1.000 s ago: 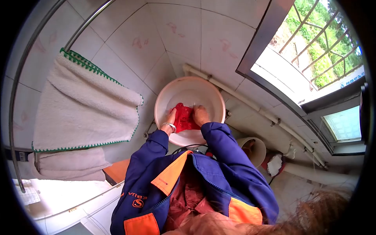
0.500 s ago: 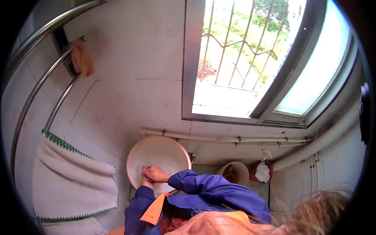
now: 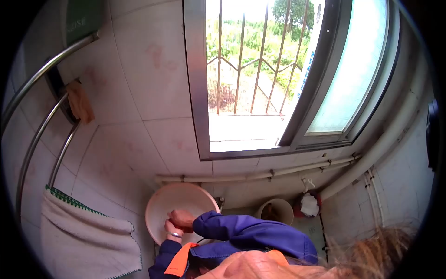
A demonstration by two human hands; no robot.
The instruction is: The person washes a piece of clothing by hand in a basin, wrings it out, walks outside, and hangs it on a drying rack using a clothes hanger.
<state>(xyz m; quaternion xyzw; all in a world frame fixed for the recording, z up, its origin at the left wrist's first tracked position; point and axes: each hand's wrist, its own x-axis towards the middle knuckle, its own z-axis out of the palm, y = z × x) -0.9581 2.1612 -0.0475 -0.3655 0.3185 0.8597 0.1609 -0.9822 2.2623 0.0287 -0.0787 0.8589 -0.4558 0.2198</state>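
Both hands are together over the pink-rimmed basin (image 3: pixel 152 209). My left hand (image 3: pixel 173 227), with a silver bracelet at its wrist, is closed right below my right hand (image 3: pixel 182 218). The fingers of my right hand are wrapped round as well. A small patch of the red cloth (image 3: pixel 187 229) shows between and under the hands; the rest of it is hidden by them.
A white towel with green edging (image 3: pixel 88 237) hangs from metal rails (image 3: pixel 35 144) at the left. An orange cloth (image 3: pixel 80 102) hangs above. Behind the basin run pipes (image 3: pixel 251 176) under a barred window (image 3: pixel 260 79). A pale bucket (image 3: pixel 283 211) stands to the right.
My hands, which were apart on the spread red cloth in the basin, have come together, and the cloth is now mostly hidden. The view has tilted up, showing more window and wall.
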